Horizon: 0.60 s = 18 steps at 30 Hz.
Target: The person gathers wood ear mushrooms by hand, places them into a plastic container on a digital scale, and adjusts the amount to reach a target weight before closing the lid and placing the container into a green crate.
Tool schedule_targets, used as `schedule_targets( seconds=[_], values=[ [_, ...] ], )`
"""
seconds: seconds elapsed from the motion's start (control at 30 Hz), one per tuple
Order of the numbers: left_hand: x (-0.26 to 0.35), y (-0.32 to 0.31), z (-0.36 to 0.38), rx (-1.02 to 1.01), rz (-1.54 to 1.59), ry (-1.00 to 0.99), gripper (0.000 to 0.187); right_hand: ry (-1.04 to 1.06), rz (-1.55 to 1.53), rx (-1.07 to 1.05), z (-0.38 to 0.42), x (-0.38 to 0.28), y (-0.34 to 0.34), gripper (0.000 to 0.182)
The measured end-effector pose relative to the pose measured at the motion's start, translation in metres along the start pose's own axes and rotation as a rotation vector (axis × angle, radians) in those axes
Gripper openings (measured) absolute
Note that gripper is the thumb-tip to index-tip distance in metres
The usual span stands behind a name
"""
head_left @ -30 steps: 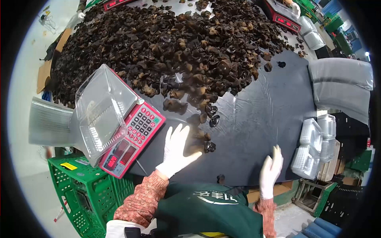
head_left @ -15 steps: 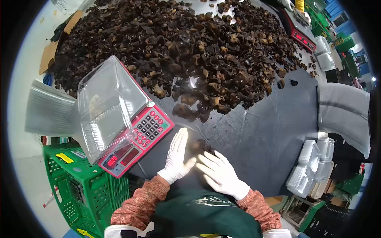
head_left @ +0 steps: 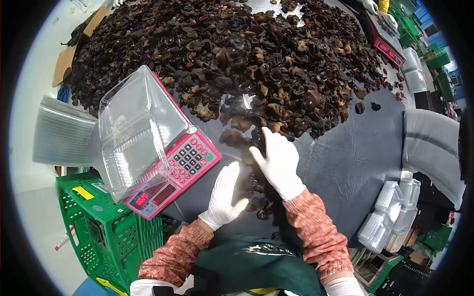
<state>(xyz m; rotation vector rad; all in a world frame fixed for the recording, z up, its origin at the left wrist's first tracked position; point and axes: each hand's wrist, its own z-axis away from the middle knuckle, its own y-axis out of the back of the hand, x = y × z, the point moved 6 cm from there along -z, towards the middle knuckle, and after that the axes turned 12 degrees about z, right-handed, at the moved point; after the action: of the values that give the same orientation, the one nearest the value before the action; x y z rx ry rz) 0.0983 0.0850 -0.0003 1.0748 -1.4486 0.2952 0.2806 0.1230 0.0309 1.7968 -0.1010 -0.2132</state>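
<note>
Both hands, left hand and right hand, lie flat, grip wide, flanking a mushroom clump whose strip points away.

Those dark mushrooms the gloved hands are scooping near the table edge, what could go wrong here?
1. Loose mushrooms lie close to the table's near edge between the left hand and right hand; some may well drop off as they are raked in.
2. The open clear container overhangs the scale, so a careless knock could tip it.
</note>
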Motion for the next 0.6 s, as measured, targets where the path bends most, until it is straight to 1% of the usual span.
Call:
schedule_targets(
  seconds=[0.03,0.13,0.17,0.2,0.27,0.37,0.4,0.47,0.53,0.57,0.6],
  values=[
    [0.0,0.0,0.0,0.012,0.018,0.012,0.081,-0.001,-0.058,0.04,-0.002,-0.001,-0.008,0.033],
    [-0.001,0.002,0.002,0.052,0.063,0.036,0.085,0.091,-0.325,0.027,0.009,-0.008,-0.007,0.022],
    [-0.002,0.002,0.001,0.07,0.083,0.033,0.087,0.123,-0.357,-0.067,0.019,-0.013,-0.001,0.017],
    [-0.002,0.003,0.001,0.089,0.106,0.03,0.089,0.178,-0.354,-0.162,0.029,-0.018,0.009,0.017],
    [-0.004,0.003,0.0,0.076,0.135,0.039,0.091,0.306,-0.503,-0.262,0.049,-0.019,0.023,0.019],
    [-0.007,0.005,0.002,0.07,0.167,0.051,0.091,0.257,-0.687,-0.343,0.044,-0.006,0.034,0.023],
    [-0.006,0.005,0.002,0.066,0.167,0.056,0.091,0.231,-0.622,-0.2,0.033,-0.001,0.03,0.024],
    [-0.004,0.006,0.001,0.059,0.156,0.074,0.091,0.148,-0.537,-0.013,0.01,-0.002,0.024,0.027],
    [-0.004,0.005,0.002,0.054,0.14,0.097,0.091,0.244,-0.445,0.047,-0.019,-0.023,0.02,0.033],
    [-0.007,0.004,0.005,0.062,0.136,0.082,0.091,0.274,-0.412,0.032,-0.029,-0.036,0.009,0.043],
    [-0.008,0.004,0.006,0.076,0.122,0.08,0.091,0.331,-0.383,0.177,-0.033,-0.047,0.006,0.048]
  ],
)
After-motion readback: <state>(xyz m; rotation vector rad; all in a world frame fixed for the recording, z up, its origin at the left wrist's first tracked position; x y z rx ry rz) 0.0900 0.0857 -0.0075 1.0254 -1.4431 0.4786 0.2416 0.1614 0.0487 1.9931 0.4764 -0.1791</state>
